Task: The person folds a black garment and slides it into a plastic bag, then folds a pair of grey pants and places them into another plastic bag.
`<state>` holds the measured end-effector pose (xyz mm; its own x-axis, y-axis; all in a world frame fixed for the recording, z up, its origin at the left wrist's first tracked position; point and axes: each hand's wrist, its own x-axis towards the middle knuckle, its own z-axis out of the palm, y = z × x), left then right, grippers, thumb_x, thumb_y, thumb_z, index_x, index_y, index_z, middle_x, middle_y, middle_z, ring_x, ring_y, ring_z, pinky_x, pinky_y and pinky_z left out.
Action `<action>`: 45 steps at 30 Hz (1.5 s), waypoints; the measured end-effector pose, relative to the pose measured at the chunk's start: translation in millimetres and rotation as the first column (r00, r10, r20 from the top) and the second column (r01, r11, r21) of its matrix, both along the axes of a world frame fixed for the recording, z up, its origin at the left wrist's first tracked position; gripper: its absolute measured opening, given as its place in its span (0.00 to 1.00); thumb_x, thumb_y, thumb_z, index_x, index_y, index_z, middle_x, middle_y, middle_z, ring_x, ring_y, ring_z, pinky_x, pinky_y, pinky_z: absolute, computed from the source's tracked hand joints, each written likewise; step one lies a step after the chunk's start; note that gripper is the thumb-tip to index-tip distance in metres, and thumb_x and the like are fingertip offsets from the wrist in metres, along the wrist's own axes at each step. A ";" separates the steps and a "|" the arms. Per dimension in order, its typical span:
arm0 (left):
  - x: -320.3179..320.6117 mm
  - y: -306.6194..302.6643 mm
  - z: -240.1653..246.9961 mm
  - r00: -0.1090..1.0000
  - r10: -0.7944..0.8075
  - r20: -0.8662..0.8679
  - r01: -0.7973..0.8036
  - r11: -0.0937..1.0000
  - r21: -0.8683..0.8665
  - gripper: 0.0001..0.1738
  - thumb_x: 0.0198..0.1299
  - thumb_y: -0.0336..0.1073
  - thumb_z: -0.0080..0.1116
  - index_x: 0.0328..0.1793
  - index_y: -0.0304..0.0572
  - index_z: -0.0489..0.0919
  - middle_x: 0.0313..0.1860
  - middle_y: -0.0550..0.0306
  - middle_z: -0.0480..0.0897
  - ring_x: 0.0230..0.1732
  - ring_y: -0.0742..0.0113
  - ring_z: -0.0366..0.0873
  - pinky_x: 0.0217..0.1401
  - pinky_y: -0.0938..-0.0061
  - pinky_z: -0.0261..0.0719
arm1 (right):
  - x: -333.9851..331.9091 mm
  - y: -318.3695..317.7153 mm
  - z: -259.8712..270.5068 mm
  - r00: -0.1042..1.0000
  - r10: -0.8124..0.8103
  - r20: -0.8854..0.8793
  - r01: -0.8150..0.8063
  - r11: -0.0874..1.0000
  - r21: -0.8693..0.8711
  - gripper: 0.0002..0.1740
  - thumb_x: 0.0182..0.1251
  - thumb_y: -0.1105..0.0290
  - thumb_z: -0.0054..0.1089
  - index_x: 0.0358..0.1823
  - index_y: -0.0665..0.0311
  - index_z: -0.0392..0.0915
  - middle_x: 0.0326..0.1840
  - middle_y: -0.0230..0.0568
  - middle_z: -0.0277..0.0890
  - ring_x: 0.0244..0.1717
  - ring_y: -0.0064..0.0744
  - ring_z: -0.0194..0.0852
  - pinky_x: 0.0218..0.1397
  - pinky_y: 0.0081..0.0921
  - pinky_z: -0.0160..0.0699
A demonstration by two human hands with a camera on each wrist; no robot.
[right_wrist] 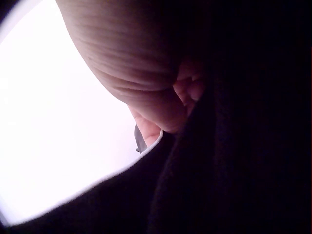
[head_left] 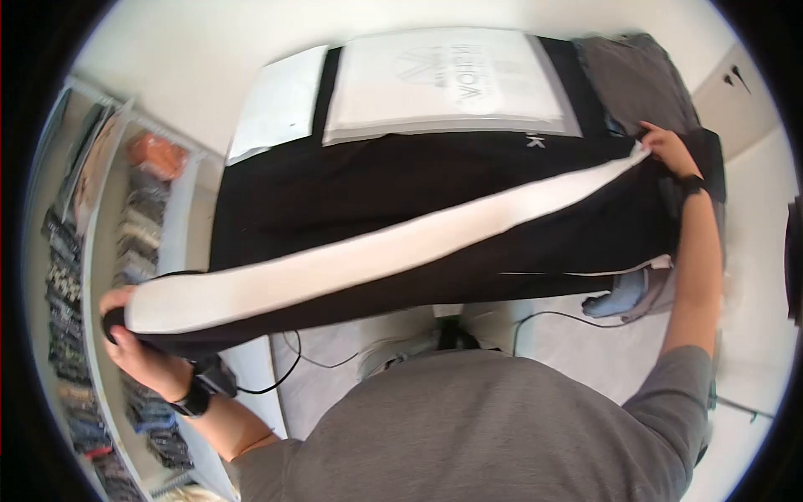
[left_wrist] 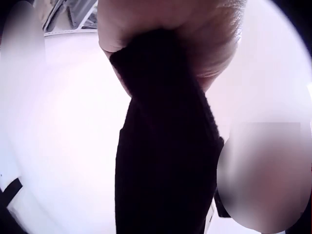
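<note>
A long black garment (head_left: 401, 294) with a broad white stripe (head_left: 351, 251) is stretched slantwise between both hands, over the near part of the table. At its lower left end the left hand (head_left: 138, 347) grips the black edge, thumb on the near side and fingers behind. In the left wrist view the dark cloth (left_wrist: 165, 146) hangs down from that hand. The right hand (head_left: 669, 151) pinches the narrow upper right end of the stripe. The right wrist view shows black cloth (right_wrist: 122, 200) with a thin pale edge running up to the fingers (right_wrist: 151, 134).
Printed clear plastic bags (head_left: 452, 84) lie at the table's back on black cloth (head_left: 335, 184). A white sheet (head_left: 280, 100) sits left of them, a folded grey garment (head_left: 636, 79) right. Shelves of packed clothes (head_left: 142, 234) stand at left. Blue cloth (head_left: 627, 293) hangs near the right front edge.
</note>
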<state>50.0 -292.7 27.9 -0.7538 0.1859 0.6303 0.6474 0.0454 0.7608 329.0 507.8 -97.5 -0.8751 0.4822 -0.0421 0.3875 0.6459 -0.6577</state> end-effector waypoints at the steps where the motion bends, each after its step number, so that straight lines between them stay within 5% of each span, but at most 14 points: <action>1: -11.6 8.6 4.3 0.999 0.050 0.019 -0.051 0.996 0.079 0.29 0.66 0.54 0.56 0.49 0.28 0.77 0.45 0.44 0.80 0.43 0.58 0.82 0.48 0.66 0.81 | -1.1 -8.4 5.1 0.999 -0.026 0.020 0.026 1.000 0.001 0.08 0.51 0.84 0.50 0.26 0.68 0.79 0.63 0.49 0.73 0.41 0.25 0.76 0.31 0.18 0.65; 3: -34.8 47.8 11.7 0.943 0.225 0.247 -0.276 0.941 0.195 0.22 0.68 0.49 0.55 0.46 0.32 0.78 0.39 0.52 0.81 0.40 0.64 0.81 0.45 0.67 0.82 | -0.7 -12.1 6.7 0.997 -0.073 0.024 0.075 0.996 -0.048 0.07 0.55 0.82 0.52 0.28 0.67 0.80 0.68 0.47 0.69 0.35 0.22 0.75 0.30 0.18 0.67; 7: -117.4 66.7 -47.4 0.861 0.126 0.493 -0.025 0.978 -0.207 0.16 0.69 0.47 0.55 0.38 0.43 0.81 0.35 0.63 0.81 0.33 0.76 0.76 0.39 0.78 0.74 | -3.7 -21.9 12.6 0.991 -0.122 0.045 0.126 0.988 -0.086 0.07 0.53 0.83 0.50 0.27 0.68 0.78 0.73 0.46 0.63 0.24 0.18 0.69 0.27 0.18 0.66; 9: -151.8 56.5 -87.4 0.733 0.150 0.663 0.226 0.866 -0.445 0.17 0.68 0.52 0.56 0.38 0.46 0.81 0.33 0.65 0.80 0.31 0.78 0.74 0.34 0.84 0.69 | -3.1 -18.9 8.5 0.990 -0.135 0.043 0.138 0.988 -0.073 0.08 0.53 0.83 0.50 0.27 0.68 0.79 0.73 0.46 0.63 0.24 0.18 0.69 0.27 0.18 0.67; 10: -154.9 60.5 -98.1 0.732 0.199 0.652 0.265 0.799 -0.541 0.18 0.67 0.53 0.56 0.40 0.46 0.80 0.33 0.68 0.79 0.32 0.80 0.73 0.30 0.88 0.66 | -3.8 -18.0 8.6 0.990 -0.133 0.045 0.136 0.989 -0.065 0.08 0.52 0.84 0.50 0.28 0.68 0.79 0.73 0.46 0.63 0.24 0.19 0.69 0.27 0.19 0.68; 11: -118.4 97.5 -90.6 0.677 0.262 0.688 0.117 0.885 -0.452 0.17 0.67 0.51 0.57 0.40 0.45 0.79 0.34 0.68 0.79 0.33 0.80 0.74 0.31 0.88 0.67 | -2.4 -22.2 13.8 0.994 -0.096 0.060 0.100 0.993 -0.063 0.08 0.52 0.83 0.51 0.28 0.68 0.79 0.73 0.47 0.63 0.25 0.18 0.70 0.27 0.19 0.68; 17: -145.2 79.3 -97.0 0.803 -0.037 0.594 0.303 0.884 -0.355 0.12 0.69 0.40 0.55 0.45 0.38 0.78 0.41 0.63 0.81 0.39 0.77 0.76 0.45 0.79 0.75 | -3.1 -25.6 14.4 0.989 -0.132 0.067 0.136 0.989 -0.061 0.08 0.54 0.82 0.50 0.27 0.67 0.79 0.73 0.42 0.64 0.25 0.18 0.69 0.30 0.19 0.71; 23: -148.4 79.2 -86.9 0.762 -0.185 0.621 0.122 0.982 0.144 0.17 0.69 0.44 0.55 0.57 0.43 0.77 0.51 0.59 0.82 0.47 0.71 0.80 0.51 0.75 0.76 | -4.0 -28.7 18.1 0.987 -0.147 0.071 0.153 0.984 -0.088 0.08 0.51 0.83 0.49 0.25 0.68 0.79 0.74 0.39 0.64 0.25 0.19 0.69 0.31 0.19 0.71; 26: -165.5 74.6 -111.9 0.646 0.206 0.735 0.082 0.939 -0.335 0.21 0.64 0.53 0.60 0.55 0.51 0.77 0.47 0.69 0.79 0.42 0.76 0.74 0.39 0.81 0.66 | -5.4 -29.2 19.6 0.979 -0.176 0.107 0.189 0.973 -0.130 0.08 0.51 0.80 0.50 0.25 0.67 0.80 0.74 0.40 0.63 0.24 0.20 0.69 0.30 0.19 0.70; 29: -176.9 72.4 -135.9 0.526 0.190 0.829 0.205 0.918 -0.340 0.20 0.64 0.53 0.59 0.54 0.51 0.77 0.47 0.71 0.78 0.43 0.78 0.72 0.38 0.78 0.64 | -7.1 -37.4 30.0 0.975 -0.196 0.104 0.214 0.952 -0.216 0.06 0.56 0.75 0.55 0.25 0.65 0.80 0.75 0.39 0.61 0.24 0.20 0.68 0.31 0.19 0.69; 37: -171.5 75.7 -131.2 0.670 0.140 0.729 0.141 0.940 -0.311 0.19 0.66 0.50 0.59 0.55 0.50 0.77 0.45 0.70 0.81 0.41 0.79 0.76 0.34 0.80 0.65 | -4.8 -38.9 24.6 0.984 -0.143 0.106 0.155 0.980 -0.122 0.14 0.60 0.63 0.66 0.23 0.64 0.77 0.75 0.35 0.60 0.27 0.19 0.65 0.35 0.21 0.67; 41: -173.7 86.7 -125.0 0.716 -0.032 0.697 0.112 0.991 -0.070 0.14 0.66 0.46 0.59 0.51 0.50 0.77 0.42 0.68 0.82 0.33 0.80 0.76 0.30 0.84 0.66 | -5.8 -33.6 25.9 0.981 -0.142 0.134 0.164 0.972 -0.167 0.16 0.59 0.64 0.68 0.19 0.63 0.74 0.72 0.34 0.62 0.28 0.18 0.65 0.37 0.21 0.68; 43: -184.1 81.2 -136.2 0.648 0.246 0.720 0.164 0.879 -0.448 0.12 0.67 0.44 0.58 0.50 0.47 0.77 0.40 0.67 0.81 0.35 0.80 0.75 0.35 0.81 0.72 | -7.5 -38.1 26.1 0.979 -0.137 0.149 0.155 0.982 -0.112 0.16 0.60 0.65 0.67 0.19 0.62 0.73 0.72 0.35 0.62 0.27 0.18 0.65 0.37 0.21 0.68; 45: -196.7 76.0 -146.7 0.668 0.328 0.668 0.132 0.832 -0.539 0.14 0.66 0.40 0.58 0.52 0.42 0.76 0.41 0.64 0.79 0.38 0.76 0.74 0.44 0.77 0.75 | -9.6 -41.6 26.5 0.976 -0.138 0.167 0.150 0.987 -0.060 0.16 0.60 0.65 0.67 0.19 0.62 0.72 0.72 0.36 0.63 0.27 0.19 0.65 0.37 0.21 0.69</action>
<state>-146.7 -216.8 -118.9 -0.9407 0.1903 -0.2809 -0.1188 0.5908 0.7980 319.4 466.2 -71.0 -0.7755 0.5931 -0.2165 0.5781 0.5293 -0.6210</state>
